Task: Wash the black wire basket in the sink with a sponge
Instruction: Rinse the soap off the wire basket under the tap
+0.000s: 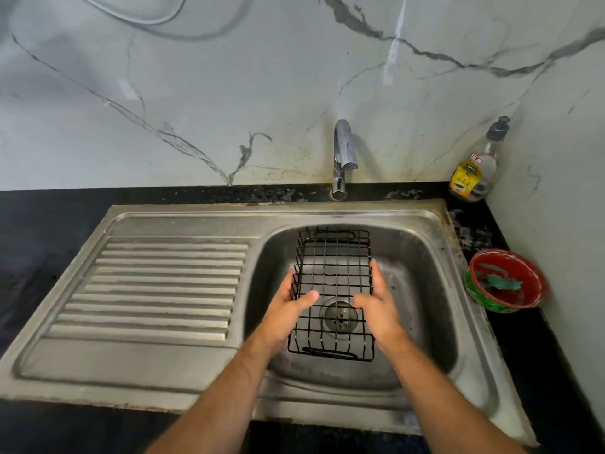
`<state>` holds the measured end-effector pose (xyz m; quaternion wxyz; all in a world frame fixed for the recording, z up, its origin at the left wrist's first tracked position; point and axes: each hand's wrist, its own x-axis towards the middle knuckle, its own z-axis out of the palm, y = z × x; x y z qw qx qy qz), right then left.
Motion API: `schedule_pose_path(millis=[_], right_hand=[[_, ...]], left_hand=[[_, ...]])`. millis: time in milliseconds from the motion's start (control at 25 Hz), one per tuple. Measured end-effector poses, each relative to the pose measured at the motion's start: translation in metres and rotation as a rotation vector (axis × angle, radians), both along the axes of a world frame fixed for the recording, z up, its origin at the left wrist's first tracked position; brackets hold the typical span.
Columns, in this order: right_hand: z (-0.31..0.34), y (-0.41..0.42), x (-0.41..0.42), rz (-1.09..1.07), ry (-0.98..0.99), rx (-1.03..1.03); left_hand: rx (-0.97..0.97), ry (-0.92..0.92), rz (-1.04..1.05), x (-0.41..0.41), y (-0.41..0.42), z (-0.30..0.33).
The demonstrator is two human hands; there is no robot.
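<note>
Steel, grey and dull, makes up one big metal sink (425, 371) set into one black stone counter (42, 224). On the left part of the sink is one flat draining board (157, 286) with raised ribs. To the right of it is one deep bowl.

One black wire basket (332, 257) shaped like a long box sits inside that bowl, open side up, over one round drain (340, 317) that shows through the wires. Its far end points to the wall and its near end points to the person.

Two bare hands reach into the bowl, one on each long side of the basket. One left hand (288, 314) holds the left side, with its thumb bent over the rim and its fingers down along the outside. One right hand (379, 306) holds the right side the same way, thumb over the rim and fingers pressed along the wires.

Behind the bowl stands one shiny bent metal tap (342, 158), against one white marble wall (196, 93) with grey veins. In the right corner stands one clear soap bottle (474, 172) with a yellow label and a dark pump top. Nearer, on the counter beside the sink, sits one small red and green round bowl (530, 276) with one green scrubbing sponge (502, 283) inside.
</note>
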<state>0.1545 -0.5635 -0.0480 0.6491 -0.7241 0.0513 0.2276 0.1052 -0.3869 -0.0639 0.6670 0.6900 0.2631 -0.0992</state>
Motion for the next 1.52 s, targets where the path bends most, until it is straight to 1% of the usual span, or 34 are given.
schedule_pose_path(millis=[80, 240, 400, 480, 560, 760, 920, 1040, 1240, 1520], right_hand=[[0.013, 0.008, -0.003, -0.001, -0.011, -0.014], [0.04, 0.029, -0.003, -0.003, -0.037, 0.01], [0.059, 0.071, -0.003, -0.006, -0.063, 0.032], [0.066, 0.109, -0.012, 0.019, -0.095, 0.022], [0.069, 0.154, -0.025, 0.018, -0.085, 0.024], [0.052, 0.272, -0.06, -0.007, -0.031, 0.105], [0.056, 0.355, -0.086, 0.031, -0.003, 0.041], [0.053, 0.403, -0.1, 0.046, 0.033, -0.011], [0.047, 0.453, -0.107, 0.076, 0.049, -0.088], [0.037, 0.483, -0.108, 0.12, 0.018, -0.156]], left_hand=[[0.034, -0.007, 0.025, -0.001, 0.007, 0.008], [0.082, -0.082, 0.072, 0.0, 0.025, 0.033], [0.115, -0.126, 0.096, -0.004, 0.068, 0.055], [0.131, -0.118, 0.138, -0.015, 0.103, 0.064], [0.142, -0.126, 0.167, -0.026, 0.147, 0.066], [0.193, -0.094, 0.139, -0.059, 0.266, 0.069], [0.253, -0.066, 0.169, -0.091, 0.346, 0.069], [0.248, -0.034, 0.175, -0.108, 0.394, 0.061], [0.231, -0.049, 0.205, -0.124, 0.44, 0.057], [0.239, -0.05, 0.2, -0.123, 0.469, 0.049]])
